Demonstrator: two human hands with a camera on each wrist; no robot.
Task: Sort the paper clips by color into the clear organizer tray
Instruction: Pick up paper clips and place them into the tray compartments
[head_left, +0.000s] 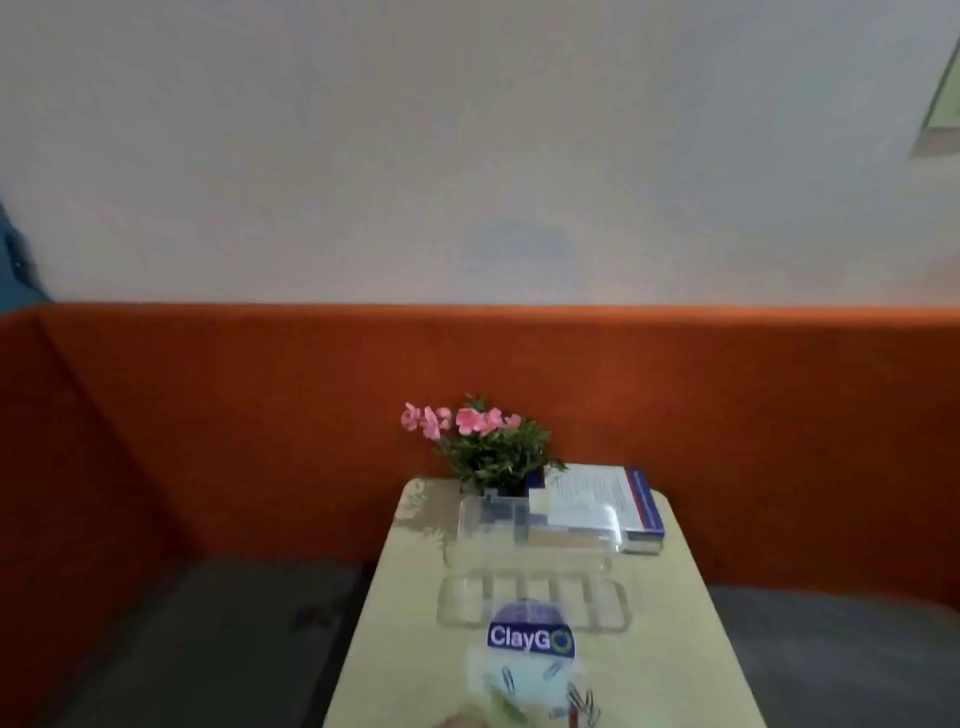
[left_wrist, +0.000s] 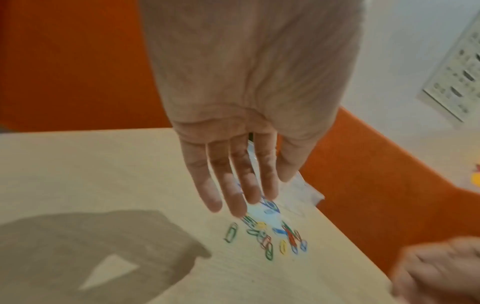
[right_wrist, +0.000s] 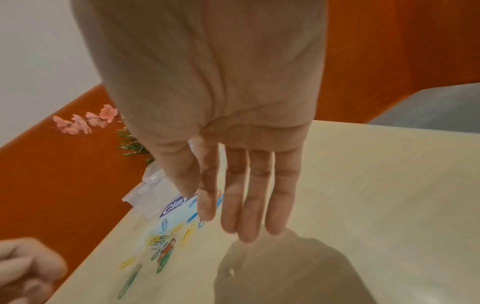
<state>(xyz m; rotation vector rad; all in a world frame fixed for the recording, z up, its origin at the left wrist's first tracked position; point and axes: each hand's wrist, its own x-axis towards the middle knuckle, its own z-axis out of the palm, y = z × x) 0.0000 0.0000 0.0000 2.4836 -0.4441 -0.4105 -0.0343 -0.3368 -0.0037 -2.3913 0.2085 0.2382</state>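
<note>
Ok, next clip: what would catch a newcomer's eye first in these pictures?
Probably the scatter of coloured paper clips on the pale table, spilling from a clear bag with a blue ClayGo label near the table's front edge. Both hands hover above them with straight fingers, the left hand and the right hand. Further back lie the clear organizer tray and pink flowers against the orange backrest.

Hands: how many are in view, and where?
2. The left hand, fingers straight, is over the scattered paper clips near the edge of the table; the right hand, fingers straight, is beside them over bare table.
</note>
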